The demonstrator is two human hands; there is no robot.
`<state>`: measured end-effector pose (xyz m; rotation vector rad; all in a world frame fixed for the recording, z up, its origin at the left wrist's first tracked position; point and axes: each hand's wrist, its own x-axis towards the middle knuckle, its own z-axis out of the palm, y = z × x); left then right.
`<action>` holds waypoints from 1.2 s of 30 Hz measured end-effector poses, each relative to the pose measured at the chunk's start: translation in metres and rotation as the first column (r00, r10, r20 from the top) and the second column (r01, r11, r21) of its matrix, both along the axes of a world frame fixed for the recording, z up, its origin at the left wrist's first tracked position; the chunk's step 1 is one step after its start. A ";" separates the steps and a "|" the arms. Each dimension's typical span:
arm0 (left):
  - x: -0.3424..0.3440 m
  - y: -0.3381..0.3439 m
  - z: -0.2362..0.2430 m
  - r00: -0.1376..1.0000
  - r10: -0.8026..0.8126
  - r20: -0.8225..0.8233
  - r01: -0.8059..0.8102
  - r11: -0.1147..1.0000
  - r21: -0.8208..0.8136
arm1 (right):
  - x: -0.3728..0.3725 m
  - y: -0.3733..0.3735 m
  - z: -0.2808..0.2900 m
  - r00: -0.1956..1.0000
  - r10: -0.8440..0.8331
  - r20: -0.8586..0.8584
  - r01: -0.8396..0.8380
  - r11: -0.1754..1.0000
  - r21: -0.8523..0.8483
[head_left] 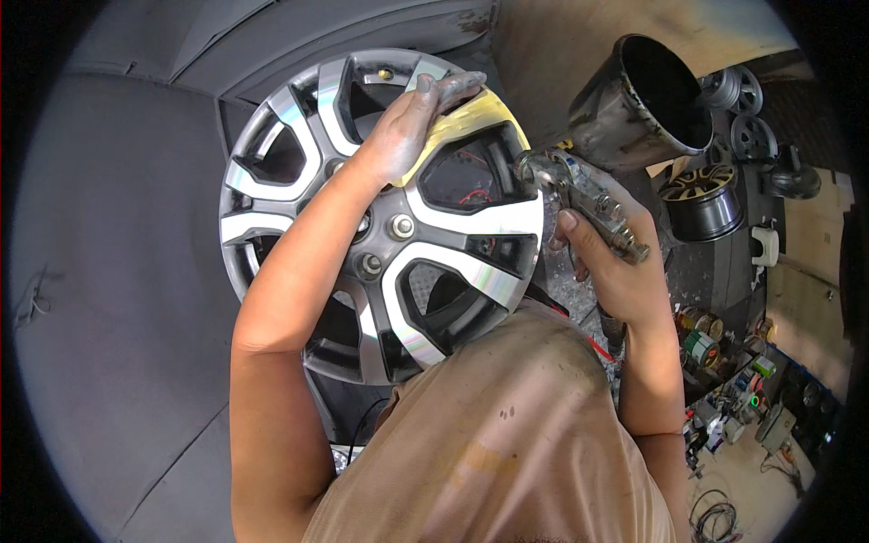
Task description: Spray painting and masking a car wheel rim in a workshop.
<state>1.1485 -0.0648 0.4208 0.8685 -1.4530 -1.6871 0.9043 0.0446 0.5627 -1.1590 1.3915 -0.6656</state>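
Note:
A black and silver alloy wheel (420,228) fills the upper middle of the view, with pale yellow material (477,118) covering one spoke at its upper right. My left hand (416,122), dusted with grey, rests over that yellow spoke, fingers stretched out. My right hand (615,262) grips a metal spray gun (579,199) at the wheel's right edge. The gun's large dark cup (605,107) rises to the upper right, and its nozzle points toward the wheel beside the yellow area.
Grey panels (127,226) fill the left side. Several wheels stand at the right, including a black one with gold spokes (697,204), near a small white stool (763,246). A cluttered bench (724,443) with cans and cables is at lower right. My brown shirt (489,434) fills the bottom middle.

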 end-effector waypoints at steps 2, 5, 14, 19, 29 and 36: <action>0.000 -0.001 0.000 1.000 -0.005 -0.006 0.005 1.000 0.002 | 0.002 0.001 0.000 1.000 -0.009 0.016 0.009 1.000 0.004; 0.000 -0.001 -0.001 1.000 -0.007 -0.008 0.007 1.000 -0.005 | 0.005 0.004 0.002 0.999 -0.001 0.053 0.001 1.000 0.003; -0.001 0.001 0.002 1.000 0.008 -0.022 -0.008 1.000 0.021 | 0.008 0.006 0.006 0.990 0.092 0.104 -0.101 0.991 0.092; 0.000 0.003 0.006 0.999 0.018 -0.027 -0.017 1.000 0.015 | 0.012 0.005 0.004 0.996 0.081 0.029 -0.081 0.996 0.027; 0.000 0.005 0.009 0.999 0.009 -0.038 -0.006 0.997 0.082 | -0.002 0.001 0.000 1.000 0.007 -0.018 -0.008 0.998 -0.058; 0.002 0.003 0.000 0.999 -0.010 -0.038 0.012 0.998 0.063 | -0.016 0.000 0.002 0.997 -0.078 -0.026 0.079 0.996 0.037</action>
